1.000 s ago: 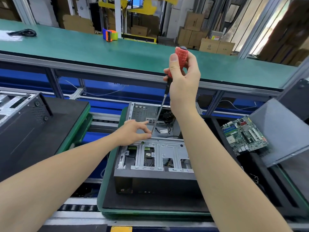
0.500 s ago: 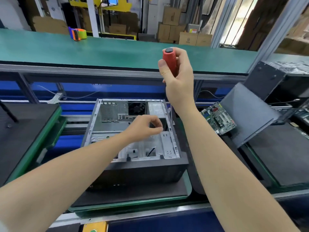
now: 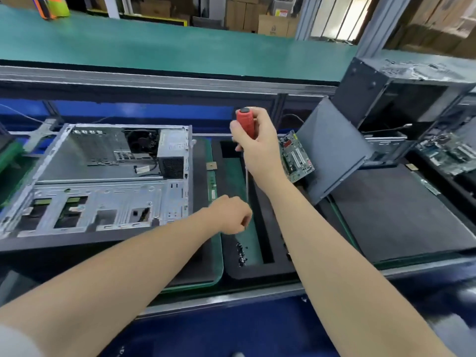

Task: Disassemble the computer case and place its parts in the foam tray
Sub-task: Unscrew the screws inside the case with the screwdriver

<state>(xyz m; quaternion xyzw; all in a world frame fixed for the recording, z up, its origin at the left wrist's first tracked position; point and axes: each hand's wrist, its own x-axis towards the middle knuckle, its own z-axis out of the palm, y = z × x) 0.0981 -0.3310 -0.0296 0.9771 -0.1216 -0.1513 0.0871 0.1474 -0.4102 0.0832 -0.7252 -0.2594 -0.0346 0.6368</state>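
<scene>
the right hand (image 3: 258,150) gripped the red screwdriver (image 3: 246,122); the left hand (image 3: 229,215) was curled over the foam tray (image 3: 257,273), its hold unclear

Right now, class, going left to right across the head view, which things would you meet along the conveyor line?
Open computer case → right hand gripping the red screwdriver → green motherboard → leaning grey side panel → black case shell.

Bare grey metal computer case (image 3: 103,181), matt black foam tray (image 3: 260,271)
</scene>
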